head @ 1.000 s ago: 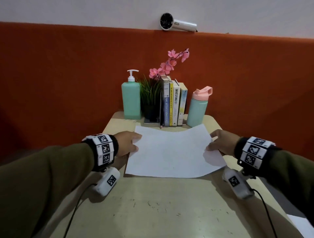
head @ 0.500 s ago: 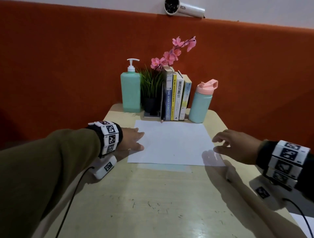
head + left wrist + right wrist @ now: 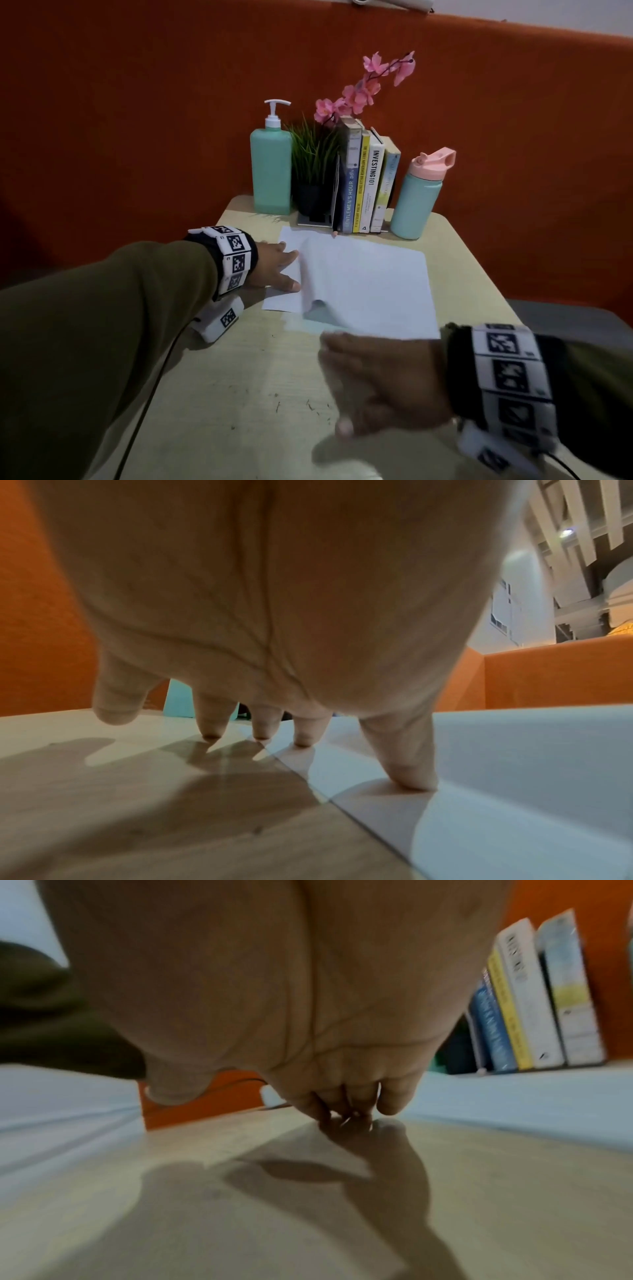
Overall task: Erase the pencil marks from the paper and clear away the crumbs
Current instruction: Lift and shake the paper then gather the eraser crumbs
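The tabletop (image 3: 212, 394) is a pale, matte wood-grain laminate with rounded far corners, and small dark specks, seemingly crumbs (image 3: 310, 406), are scattered over its near middle. The paper (image 3: 370, 284) is a thin white sheet lying on the far half of the tabletop; its left part bulges up in a soft curl off the surface, with a further flat white edge showing under and left of the curl, and its face looks blank from the head view, any pencil marks too faint to make out. The left hand (image 3: 274, 267) lies flat at the paper's left edge, fingers straight and spread; in the left wrist view the thumb and one fingertip press on the sheet while the others touch bare wood. The right hand (image 3: 383, 383) is motion-blurred over the near right tabletop, palm down, fingers extended close together with their tips at the surface, gripping nothing. Along the far edge stand a smooth mint pump bottle (image 3: 271, 164), a spiky green plant (image 3: 313, 154) in a dark pot, pink blossoms (image 3: 368, 85), upright books (image 3: 368, 181) and a mint flask (image 3: 416, 198) with a pink lid. Behind is a rust-orange, felt-like partition (image 3: 137, 102).
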`<state>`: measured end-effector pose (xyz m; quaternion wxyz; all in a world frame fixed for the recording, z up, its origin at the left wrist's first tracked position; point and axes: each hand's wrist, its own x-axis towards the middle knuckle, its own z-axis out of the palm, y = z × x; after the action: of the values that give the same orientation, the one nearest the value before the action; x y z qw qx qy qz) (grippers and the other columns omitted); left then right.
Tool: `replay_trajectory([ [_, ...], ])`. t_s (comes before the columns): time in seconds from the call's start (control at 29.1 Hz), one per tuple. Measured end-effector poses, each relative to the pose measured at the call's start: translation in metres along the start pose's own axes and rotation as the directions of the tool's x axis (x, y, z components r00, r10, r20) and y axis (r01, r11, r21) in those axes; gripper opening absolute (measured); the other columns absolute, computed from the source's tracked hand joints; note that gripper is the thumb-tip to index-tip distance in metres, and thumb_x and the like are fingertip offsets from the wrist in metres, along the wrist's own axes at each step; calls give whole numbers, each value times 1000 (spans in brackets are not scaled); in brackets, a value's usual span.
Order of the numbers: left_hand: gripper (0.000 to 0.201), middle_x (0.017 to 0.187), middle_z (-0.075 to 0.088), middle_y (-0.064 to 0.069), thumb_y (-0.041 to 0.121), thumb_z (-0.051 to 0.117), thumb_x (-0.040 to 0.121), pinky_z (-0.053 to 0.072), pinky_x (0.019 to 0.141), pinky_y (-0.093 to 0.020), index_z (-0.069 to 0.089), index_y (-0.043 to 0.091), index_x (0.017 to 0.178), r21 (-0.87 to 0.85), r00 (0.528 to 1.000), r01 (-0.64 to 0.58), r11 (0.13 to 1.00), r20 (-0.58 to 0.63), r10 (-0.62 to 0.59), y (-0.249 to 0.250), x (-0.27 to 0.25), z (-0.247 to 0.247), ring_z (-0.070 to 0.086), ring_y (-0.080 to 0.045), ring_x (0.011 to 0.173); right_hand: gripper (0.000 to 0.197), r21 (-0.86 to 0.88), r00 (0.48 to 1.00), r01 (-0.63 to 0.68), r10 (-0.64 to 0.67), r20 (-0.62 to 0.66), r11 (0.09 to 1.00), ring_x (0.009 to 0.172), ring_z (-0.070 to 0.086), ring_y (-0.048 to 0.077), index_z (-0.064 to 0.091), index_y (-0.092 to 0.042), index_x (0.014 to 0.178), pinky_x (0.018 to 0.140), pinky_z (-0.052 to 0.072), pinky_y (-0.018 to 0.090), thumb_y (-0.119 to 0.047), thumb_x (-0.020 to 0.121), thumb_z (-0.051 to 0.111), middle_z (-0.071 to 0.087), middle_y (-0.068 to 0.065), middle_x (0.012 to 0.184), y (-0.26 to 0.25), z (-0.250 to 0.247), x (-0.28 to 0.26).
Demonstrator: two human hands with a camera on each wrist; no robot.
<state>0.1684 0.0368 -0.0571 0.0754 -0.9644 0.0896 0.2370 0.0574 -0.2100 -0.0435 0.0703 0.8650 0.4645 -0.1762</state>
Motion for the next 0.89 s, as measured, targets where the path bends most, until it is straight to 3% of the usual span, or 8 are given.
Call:
replay_trajectory([
  [0.14, 82, 148, 34, -16, 72, 42, 88, 30, 109, -43, 33, 10, 141, 18, 1000, 3, 1000, -14, -3, 0, 3, -5, 36, -31, 133, 123, 69, 985, -171, 168, 39, 983, 148, -4, 10, -2, -17, 154, 119, -3, 26, -90, 56, 9, -11, -1, 162, 26, -14, -5],
  [0.21, 68, 130, 48, -13, 68, 49, 88, 38, 99, -41, 45, 8, 119, 36, 998, -29, 999, -49, 31, 4, 1, -9, 47, -28, 116, 113, 170, 951, -308, 306, 43, 936, 149, -1, 11, -1, -21, 154, 122, 5, 37, -88, 65, 15, -9, -2, 162, 52, -27, 9],
  [0.31, 79, 149, 35, -16, 64, 47, 92, 28, 112, -42, 33, 6, 144, 25, 998, -31, 999, -49, 33, 7, 3, -8, 35, -28, 136, 95, 122, 923, -382, 373, 91, 916, 147, 17, 24, 15, -11, 152, 118, 19, 46, -76, 84, 24, 11, 9, 161, 66, -22, 26],
  [0.48, 89, 164, 4, -9, 66, 41, 93, 12, 119, -40, 4, 16, 157, 43, 999, -29, 999, -34, 30, 4, -2, -6, 7, -23, 150, 69, 296, 997, -23, 2, 72, 955, 140, 20, 5, 35, -12, 146, 110, 8, 6, -54, 92, 47, 28, 4, 156, 6, -9, -19],
  [0.55, 88, 162, 12, -10, 67, 42, 92, 19, 118, -42, 10, 17, 157, 53, 998, -40, 998, -50, 43, 6, -4, -8, 17, -26, 148, 66, 303, 997, -26, 46, -61, 953, 140, 26, 6, 38, -23, 145, 116, 18, 16, -58, 90, 47, 31, -3, 155, 13, -12, -35],
  [0.65, 88, 155, 26, -13, 73, 42, 87, 28, 112, -45, 24, 16, 152, 52, 998, -26, 998, -59, 29, 8, -4, -8, 31, -31, 139, 45, 146, 926, -322, 343, -160, 936, 118, 52, 17, 53, -26, 129, 101, 41, 30, -52, 92, 49, 52, 0, 132, 67, -12, -51],
  [0.76, 94, 144, 38, -15, 82, 40, 80, 36, 105, -48, 33, 13, 143, 57, 997, -32, 998, -73, 36, 8, -5, -3, 43, -34, 127, 52, -69, 741, -667, 670, 37, 742, 90, 59, 20, 51, -20, 114, 75, 48, 33, -65, 90, 40, 59, 0, 106, 104, -6, -71],
  [0.89, 96, 154, 26, -18, 77, 36, 86, 29, 111, -46, 17, 12, 153, 48, 997, -16, 999, -74, 20, 9, -5, 0, 33, -34, 138, 32, 116, 696, -718, 699, 166, 687, 74, 59, 12, 50, -22, 100, 63, 48, 29, -53, 89, 49, 64, -3, 91, 108, 11, -77],
])
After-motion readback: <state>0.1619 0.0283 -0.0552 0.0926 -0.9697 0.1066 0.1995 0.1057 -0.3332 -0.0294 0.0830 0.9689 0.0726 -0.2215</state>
